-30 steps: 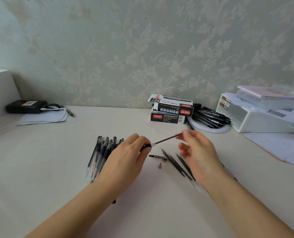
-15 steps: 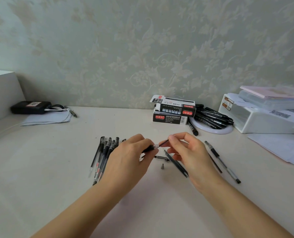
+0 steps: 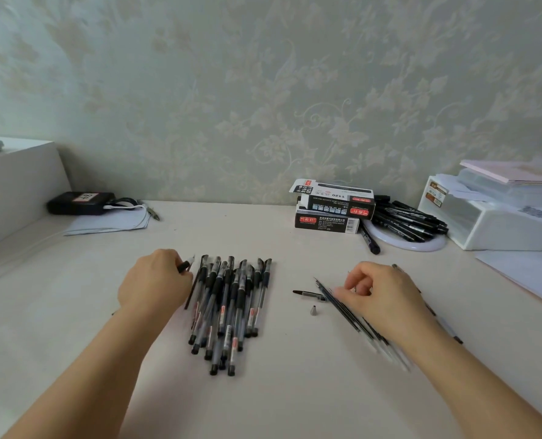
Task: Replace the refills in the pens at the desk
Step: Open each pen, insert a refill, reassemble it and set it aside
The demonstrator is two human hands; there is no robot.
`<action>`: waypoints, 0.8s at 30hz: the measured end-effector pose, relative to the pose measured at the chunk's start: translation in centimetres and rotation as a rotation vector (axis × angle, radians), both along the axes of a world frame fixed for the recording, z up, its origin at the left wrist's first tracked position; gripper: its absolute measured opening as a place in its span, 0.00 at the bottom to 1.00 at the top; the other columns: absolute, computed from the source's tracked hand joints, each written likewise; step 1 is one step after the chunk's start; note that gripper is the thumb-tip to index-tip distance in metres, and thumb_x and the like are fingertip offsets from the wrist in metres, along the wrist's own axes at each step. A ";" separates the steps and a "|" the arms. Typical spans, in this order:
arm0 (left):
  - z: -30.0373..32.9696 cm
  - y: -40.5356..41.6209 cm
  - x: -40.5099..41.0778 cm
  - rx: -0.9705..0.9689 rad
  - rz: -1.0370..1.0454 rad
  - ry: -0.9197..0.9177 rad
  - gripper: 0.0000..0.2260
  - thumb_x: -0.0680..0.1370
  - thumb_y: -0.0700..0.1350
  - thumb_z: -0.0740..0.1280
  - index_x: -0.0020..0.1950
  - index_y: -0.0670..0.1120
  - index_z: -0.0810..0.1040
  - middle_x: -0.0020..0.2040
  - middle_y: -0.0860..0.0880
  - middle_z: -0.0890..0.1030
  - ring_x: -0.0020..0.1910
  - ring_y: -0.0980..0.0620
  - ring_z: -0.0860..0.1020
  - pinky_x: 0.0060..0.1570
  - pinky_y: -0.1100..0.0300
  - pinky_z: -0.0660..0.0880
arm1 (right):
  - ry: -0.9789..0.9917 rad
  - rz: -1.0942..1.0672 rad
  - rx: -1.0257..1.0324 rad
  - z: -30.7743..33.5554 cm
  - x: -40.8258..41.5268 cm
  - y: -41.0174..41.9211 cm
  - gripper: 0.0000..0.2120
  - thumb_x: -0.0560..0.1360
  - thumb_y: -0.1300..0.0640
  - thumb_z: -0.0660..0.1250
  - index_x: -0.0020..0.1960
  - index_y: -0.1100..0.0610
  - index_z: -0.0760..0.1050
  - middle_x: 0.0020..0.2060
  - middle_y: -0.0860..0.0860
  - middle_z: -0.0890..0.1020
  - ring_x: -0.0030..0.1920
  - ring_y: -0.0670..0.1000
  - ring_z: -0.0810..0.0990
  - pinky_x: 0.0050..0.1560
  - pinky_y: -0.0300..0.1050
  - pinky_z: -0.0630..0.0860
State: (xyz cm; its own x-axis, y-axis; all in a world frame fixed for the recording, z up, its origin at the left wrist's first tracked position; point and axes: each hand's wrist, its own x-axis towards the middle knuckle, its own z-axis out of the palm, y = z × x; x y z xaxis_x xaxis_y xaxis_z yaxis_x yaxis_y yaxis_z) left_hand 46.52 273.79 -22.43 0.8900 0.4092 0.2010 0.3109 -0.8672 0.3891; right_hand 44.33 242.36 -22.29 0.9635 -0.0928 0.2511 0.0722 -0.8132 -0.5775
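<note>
My two hands have come apart since a moment ago, when they met over the middle of the surface (image 3: 295, 391) with a refill being worked between them. Now the left hand (image 3: 155, 283) sits at the left edge of the pile of pens (image 3: 228, 308), its grip curled round the open pen barrel (image 3: 185, 265), whose front end pokes out past the fingers. The right hand (image 3: 387, 296) has swung out to the loose refills (image 3: 342, 304) lying in a slanted row on the right; its fingertips (image 3: 339, 293) are bent down onto them. I cannot tell whether that grip has already pinched one or only touches them.

The pen cap (image 3: 309, 293) and the small metal tip cone (image 3: 313, 310) lie apart on the surface, just left of the refills, so the pen in my left hand is not yet reassembled.

I judge this as the swap itself: one refill set down, another being picked. The thin refills lie close together, so I risk lifting two or rolling them. The refill boxes (image 3: 334, 205) stay at the back.
</note>
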 end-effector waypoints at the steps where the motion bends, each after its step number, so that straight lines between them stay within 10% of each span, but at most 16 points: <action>1: -0.1 0.0 0.0 -0.005 -0.002 0.018 0.04 0.74 0.46 0.66 0.46 0.49 0.79 0.41 0.46 0.78 0.42 0.42 0.76 0.38 0.58 0.69 | 0.023 0.014 -0.019 -0.1 0.0 0.0 0.12 0.67 0.44 0.76 0.38 0.49 0.77 0.29 0.45 0.79 0.34 0.42 0.78 0.36 0.41 0.75; 13: 0.7 -1.1 -0.5 0.046 -0.060 -0.017 0.06 0.76 0.50 0.64 0.48 0.48 0.77 0.44 0.47 0.79 0.43 0.43 0.76 0.38 0.56 0.72 | 0.057 0.050 -0.110 -0.6 -0.2 0.4 0.08 0.71 0.48 0.73 0.38 0.50 0.76 0.29 0.45 0.77 0.36 0.45 0.77 0.39 0.44 0.75; 24: 0.6 -9.2 -3.5 -0.024 -0.667 -0.187 0.13 0.79 0.62 0.56 0.59 0.57 0.67 0.49 0.57 0.73 0.46 0.55 0.75 0.46 0.54 0.76 | -0.026 0.029 -0.211 0.2 -0.3 0.6 0.06 0.74 0.53 0.65 0.40 0.53 0.77 0.32 0.47 0.80 0.38 0.50 0.78 0.39 0.46 0.76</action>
State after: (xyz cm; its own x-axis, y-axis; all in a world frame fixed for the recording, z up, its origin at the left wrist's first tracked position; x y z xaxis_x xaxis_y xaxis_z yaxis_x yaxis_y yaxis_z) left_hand 42.97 264.59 -21.79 0.9045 -0.2072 0.3729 -0.3597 -0.8402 0.4057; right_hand 44.07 242.95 -22.06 0.9580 -0.0076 0.2866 0.1101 -0.9132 -0.3924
